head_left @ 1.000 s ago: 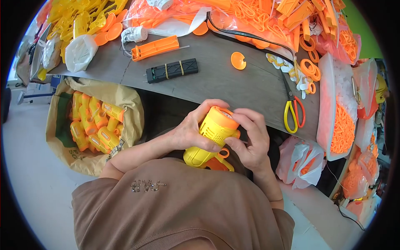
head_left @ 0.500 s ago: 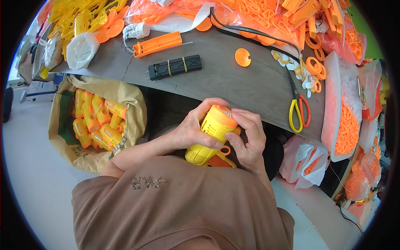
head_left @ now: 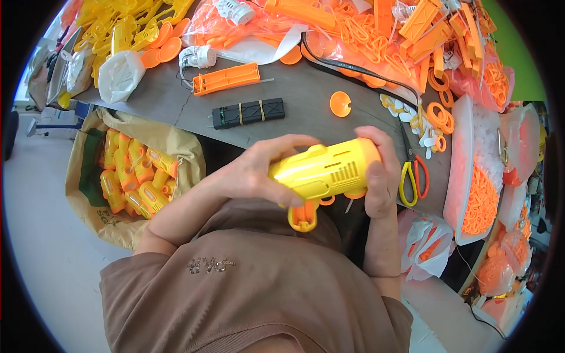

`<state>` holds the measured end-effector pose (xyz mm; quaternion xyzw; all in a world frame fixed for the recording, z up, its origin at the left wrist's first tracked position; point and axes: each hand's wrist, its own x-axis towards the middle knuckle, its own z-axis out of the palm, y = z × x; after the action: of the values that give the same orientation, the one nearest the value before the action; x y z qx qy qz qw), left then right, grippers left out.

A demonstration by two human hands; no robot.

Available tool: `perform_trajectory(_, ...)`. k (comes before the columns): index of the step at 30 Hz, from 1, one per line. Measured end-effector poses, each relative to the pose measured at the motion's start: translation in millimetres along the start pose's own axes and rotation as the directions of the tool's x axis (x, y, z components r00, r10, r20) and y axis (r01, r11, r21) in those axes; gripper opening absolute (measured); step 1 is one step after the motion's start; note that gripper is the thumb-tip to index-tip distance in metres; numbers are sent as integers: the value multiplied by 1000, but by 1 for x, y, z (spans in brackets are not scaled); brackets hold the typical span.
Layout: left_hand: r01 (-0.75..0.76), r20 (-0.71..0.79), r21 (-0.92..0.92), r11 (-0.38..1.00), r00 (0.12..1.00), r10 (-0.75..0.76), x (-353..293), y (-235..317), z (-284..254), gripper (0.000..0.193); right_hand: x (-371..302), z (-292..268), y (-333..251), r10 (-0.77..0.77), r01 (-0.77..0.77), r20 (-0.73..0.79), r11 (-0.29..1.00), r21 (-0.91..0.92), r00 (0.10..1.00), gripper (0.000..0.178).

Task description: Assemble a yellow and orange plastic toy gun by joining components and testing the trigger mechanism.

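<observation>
A yellow plastic toy housing (head_left: pixel 321 170), shaped like a thick tube with vent slots, lies sideways before my chest. My left hand (head_left: pixel 253 170) is wrapped round its left end. At the other end, my right hand (head_left: pixel 382 179) grips the orange rim, thumb in front and fingers behind. A yellow handle-like part (head_left: pixel 303 216) with orange inside sticks down from the tube. Part of an orange ring shows beneath it. On the table beyond are a black battery-pack-like block (head_left: pixel 248 113) with rubber bands, an orange open frame (head_left: pixel 226 79) and an orange disc (head_left: pixel 340 104).
A paper sack (head_left: pixel 132 176) of similar yellow-orange housings stands at left. Scissors (head_left: pixel 414 179) lie at the table's right side, by a white bin (head_left: pixel 459 176) of small orange parts. Heaps of orange pieces (head_left: pixel 353 35) and yellow pieces (head_left: pixel 126 29) line the back.
The housing has turned from a steep tilt to nearly level, its orange end swinging right. My right hand has moved right with that end, and the handle-like part now points down.
</observation>
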<state>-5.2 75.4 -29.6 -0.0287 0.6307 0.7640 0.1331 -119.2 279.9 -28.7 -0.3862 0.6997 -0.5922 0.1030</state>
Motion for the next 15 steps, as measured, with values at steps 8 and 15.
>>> perform_trajectory(8, -193, -396, -218, 957, 914, 95, -9, -16, 14, 47, -23, 34, -8, 119, -129, -233, 991, -28, 965, 52)
perform_trajectory(15, -246, -345, -3, 969, 910, 230, -15, -12, 12, 46, -24, 39, 3, 79, -54, -326, 995, 85, 942, 55)
